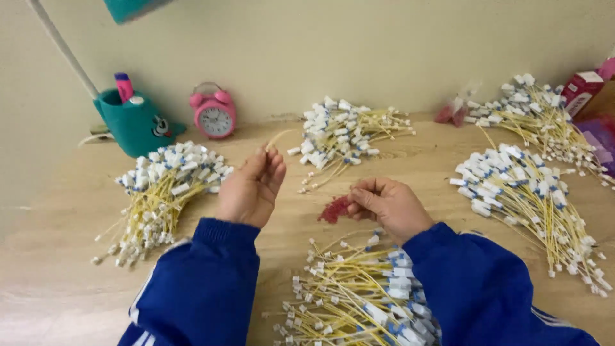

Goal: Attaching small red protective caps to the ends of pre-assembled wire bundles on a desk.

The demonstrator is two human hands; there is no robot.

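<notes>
Nearest the lens, a heap of yellow cables with white connectors [359, 298] lies between two blue sleeves. Above it the right hand [387, 206] pinches a small red bundle [334, 209] over the wooden table [57, 275]. Raised upright, the left hand [251, 187] pinches one thin yellow cable [279, 136] between its fingertips, beside another cable pile [165, 192].
</notes>
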